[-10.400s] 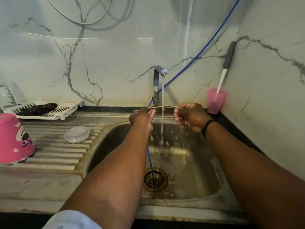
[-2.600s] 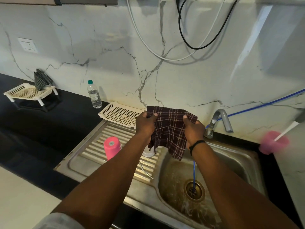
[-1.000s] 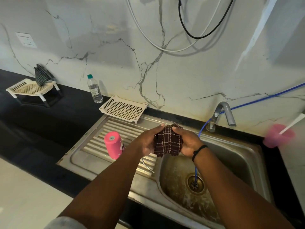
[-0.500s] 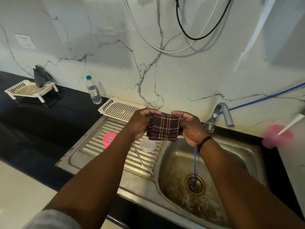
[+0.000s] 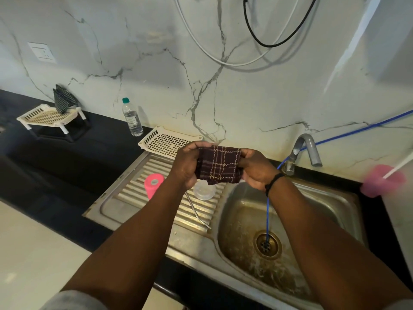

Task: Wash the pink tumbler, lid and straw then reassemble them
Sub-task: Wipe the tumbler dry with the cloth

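On the steel drainboard (image 5: 134, 193) beside the sink, the pink tumbler (image 5: 153, 184) stands upside down, well left of the clear lid (image 5: 204, 191) and the metal straw (image 5: 196, 209). Above them, the left hand (image 5: 186, 165) and right hand (image 5: 254, 168) each pinch an edge of the folded plaid cloth (image 5: 220, 167), fingers curled. Keep it taut and folded flat, then dry the tumbler first and the straw last.
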